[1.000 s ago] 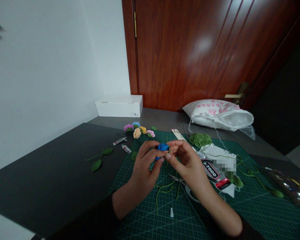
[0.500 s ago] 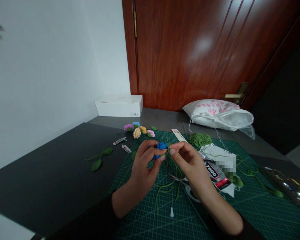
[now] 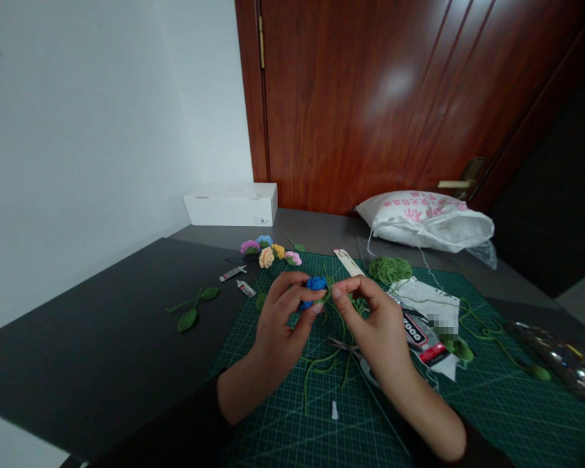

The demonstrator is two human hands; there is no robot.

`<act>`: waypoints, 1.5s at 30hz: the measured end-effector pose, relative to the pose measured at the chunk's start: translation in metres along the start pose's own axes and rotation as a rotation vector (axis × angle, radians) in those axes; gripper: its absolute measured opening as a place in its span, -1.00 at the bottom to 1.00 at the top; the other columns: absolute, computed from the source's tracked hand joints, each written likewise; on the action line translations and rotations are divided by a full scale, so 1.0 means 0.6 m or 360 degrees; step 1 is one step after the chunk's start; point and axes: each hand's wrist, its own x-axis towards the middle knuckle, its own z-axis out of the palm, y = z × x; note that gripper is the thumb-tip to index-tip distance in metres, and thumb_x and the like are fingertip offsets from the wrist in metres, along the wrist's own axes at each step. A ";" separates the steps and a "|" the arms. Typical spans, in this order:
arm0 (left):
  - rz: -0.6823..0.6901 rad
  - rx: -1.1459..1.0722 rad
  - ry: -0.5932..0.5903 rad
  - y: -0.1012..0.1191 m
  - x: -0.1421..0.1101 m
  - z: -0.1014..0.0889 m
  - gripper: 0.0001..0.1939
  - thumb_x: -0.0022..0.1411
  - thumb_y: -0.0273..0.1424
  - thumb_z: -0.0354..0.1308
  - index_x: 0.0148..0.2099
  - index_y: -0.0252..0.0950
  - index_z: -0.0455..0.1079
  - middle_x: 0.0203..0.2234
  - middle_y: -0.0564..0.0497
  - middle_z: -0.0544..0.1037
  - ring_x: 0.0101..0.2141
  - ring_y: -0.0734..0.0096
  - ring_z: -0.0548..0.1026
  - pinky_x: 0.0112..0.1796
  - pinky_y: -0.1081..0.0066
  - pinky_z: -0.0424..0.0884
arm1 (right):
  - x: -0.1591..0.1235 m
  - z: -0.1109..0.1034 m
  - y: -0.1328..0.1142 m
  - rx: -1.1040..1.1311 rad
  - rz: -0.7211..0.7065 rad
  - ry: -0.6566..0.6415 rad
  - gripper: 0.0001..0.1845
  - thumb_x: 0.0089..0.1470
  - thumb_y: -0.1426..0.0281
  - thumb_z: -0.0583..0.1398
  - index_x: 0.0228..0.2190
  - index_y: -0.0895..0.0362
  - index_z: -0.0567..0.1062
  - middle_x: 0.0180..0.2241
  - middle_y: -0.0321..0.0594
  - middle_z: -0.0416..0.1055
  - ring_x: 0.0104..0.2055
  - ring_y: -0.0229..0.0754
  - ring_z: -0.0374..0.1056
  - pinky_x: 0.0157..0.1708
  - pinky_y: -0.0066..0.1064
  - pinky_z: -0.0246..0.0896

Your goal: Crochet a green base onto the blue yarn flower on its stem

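Crocheted flowers (image 3: 266, 257), five; blue crocheted flower (image 3: 314, 284), one; small glue tubes (image 3: 233, 273), two; T-7000 glue tube (image 3: 419, 337), one; scissors (image 3: 351, 354), one pair; green yarn ball (image 3: 390, 270), one.

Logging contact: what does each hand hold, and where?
The left hand grips a blue crocheted flower by its sides; the right hand pinches green yarn beside it.

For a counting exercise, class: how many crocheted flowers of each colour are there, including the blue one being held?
Purple-pink flower: 1
Light blue flower: 1
Peach flower: 1
Yellow flower: 1
Pink flower: 1
Deep blue flower in the left hand: 1
Total: 6
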 end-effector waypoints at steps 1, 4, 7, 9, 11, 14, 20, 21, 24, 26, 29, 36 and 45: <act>-0.0001 0.0001 0.0001 0.000 0.000 0.000 -0.81 0.25 -0.57 0.19 -0.13 -0.21 0.47 -0.14 -0.04 0.46 -0.09 0.28 0.47 -0.08 0.23 0.45 | 0.000 -0.001 -0.002 -0.0055 -0.0039 0.0017 -0.88 0.20 0.36 0.21 -0.39 0.09 0.49 -0.41 -0.25 0.47 -0.32 -0.14 0.37 -0.26 -0.29 0.21; 0.0001 0.0004 -0.0010 0.000 0.000 0.000 -0.82 0.25 -0.56 0.19 -0.13 -0.21 0.48 -0.13 -0.05 0.46 -0.09 0.28 0.48 -0.08 0.23 0.45 | -0.001 -0.003 -0.005 -0.0166 -0.0110 0.0044 -0.87 0.21 0.37 0.20 -0.39 0.08 0.48 -0.41 -0.25 0.47 -0.31 -0.12 0.37 -0.26 -0.28 0.20; -0.0007 0.0017 -0.0021 0.000 0.000 0.000 -0.82 0.25 -0.56 0.19 -0.13 -0.21 0.48 -0.13 -0.05 0.46 -0.10 0.28 0.48 -0.09 0.23 0.46 | -0.002 -0.003 -0.004 -0.0201 -0.0121 0.0036 -0.87 0.22 0.36 0.19 -0.39 0.08 0.48 -0.40 -0.24 0.48 -0.29 -0.10 0.37 -0.24 -0.26 0.21; -0.0006 0.0024 -0.0016 -0.001 0.000 0.000 -0.82 0.25 -0.56 0.19 -0.13 -0.21 0.48 -0.13 -0.05 0.46 -0.09 0.27 0.47 -0.09 0.22 0.46 | -0.002 -0.002 -0.003 -0.0212 -0.0129 0.0027 -0.87 0.23 0.36 0.19 -0.39 0.08 0.47 -0.39 -0.23 0.48 -0.28 -0.09 0.37 -0.23 -0.25 0.21; 0.0004 0.0022 -0.0014 -0.001 0.000 0.000 -0.82 0.25 -0.56 0.19 -0.13 -0.21 0.47 -0.13 -0.05 0.46 -0.09 0.28 0.47 -0.09 0.22 0.46 | -0.002 -0.002 -0.004 -0.0222 -0.0137 0.0018 -0.86 0.24 0.36 0.19 -0.39 0.08 0.47 -0.39 -0.22 0.48 -0.28 -0.08 0.37 -0.23 -0.25 0.20; 0.0012 0.0012 -0.0014 -0.001 -0.001 0.000 -0.81 0.25 -0.56 0.19 -0.13 -0.21 0.47 -0.13 -0.05 0.45 -0.10 0.29 0.47 -0.09 0.23 0.46 | -0.001 -0.002 -0.004 -0.0228 -0.0149 -0.0004 -0.86 0.24 0.37 0.18 -0.39 0.08 0.46 -0.39 -0.22 0.47 -0.27 -0.08 0.36 -0.23 -0.24 0.19; 0.0015 0.0010 -0.0005 -0.001 0.000 0.001 -0.81 0.23 -0.59 0.20 -0.14 -0.22 0.47 -0.13 -0.04 0.45 -0.09 0.30 0.47 -0.08 0.27 0.45 | -0.001 -0.004 -0.005 -0.0245 -0.0176 -0.0022 -0.85 0.26 0.38 0.17 -0.38 0.09 0.46 -0.38 -0.21 0.46 -0.27 -0.08 0.35 -0.23 -0.24 0.18; 0.0015 0.0007 -0.0006 -0.001 0.000 0.001 -0.80 0.23 -0.59 0.20 -0.14 -0.22 0.47 -0.13 -0.04 0.45 -0.08 0.30 0.47 -0.08 0.27 0.45 | -0.001 -0.004 -0.005 -0.0249 -0.0178 -0.0025 -0.85 0.26 0.38 0.16 -0.38 0.09 0.45 -0.38 -0.21 0.45 -0.28 -0.08 0.34 -0.23 -0.24 0.18; 0.0013 -0.0004 -0.0007 -0.001 0.001 0.001 -0.80 0.23 -0.59 0.20 -0.14 -0.23 0.48 -0.13 -0.04 0.45 -0.09 0.30 0.47 -0.09 0.27 0.45 | 0.000 -0.005 -0.005 -0.0259 -0.0173 -0.0037 -0.85 0.26 0.38 0.16 -0.38 0.10 0.45 -0.39 -0.22 0.44 -0.28 -0.09 0.33 -0.24 -0.24 0.17; 0.0013 -0.0009 -0.0009 -0.001 0.001 0.001 -0.81 0.23 -0.58 0.20 -0.14 -0.23 0.48 -0.14 -0.04 0.45 -0.09 0.30 0.47 -0.08 0.27 0.44 | 0.000 -0.005 -0.005 -0.0261 -0.0168 -0.0044 -0.85 0.26 0.39 0.15 -0.37 0.10 0.45 -0.39 -0.21 0.43 -0.28 -0.09 0.33 -0.24 -0.24 0.17; 0.0011 -0.0004 -0.0011 -0.001 0.001 0.000 -0.82 0.24 -0.58 0.20 -0.14 -0.23 0.48 -0.13 -0.04 0.46 -0.08 0.30 0.47 -0.07 0.27 0.44 | 0.000 -0.005 -0.005 -0.0256 -0.0165 -0.0054 -0.85 0.26 0.39 0.15 -0.37 0.11 0.45 -0.38 -0.21 0.42 -0.28 -0.09 0.33 -0.24 -0.24 0.16; 0.0036 -0.0004 -0.0012 -0.003 0.000 0.002 -0.81 0.23 -0.59 0.21 -0.13 -0.25 0.48 -0.14 -0.04 0.45 -0.08 0.32 0.46 -0.07 0.29 0.43 | 0.000 -0.004 -0.003 -0.0247 -0.0170 -0.0022 -0.84 0.26 0.38 0.16 -0.39 0.11 0.45 -0.40 -0.23 0.42 -0.29 -0.11 0.33 -0.24 -0.27 0.17; 0.0037 0.0015 -0.0011 -0.001 -0.001 0.000 -0.80 0.23 -0.61 0.20 -0.13 -0.25 0.47 -0.12 -0.04 0.45 -0.07 0.33 0.46 -0.06 0.32 0.42 | 0.000 -0.002 -0.002 -0.0202 -0.0205 0.0020 -0.86 0.25 0.40 0.18 -0.38 0.12 0.45 -0.41 -0.28 0.42 -0.31 -0.15 0.32 -0.26 -0.33 0.16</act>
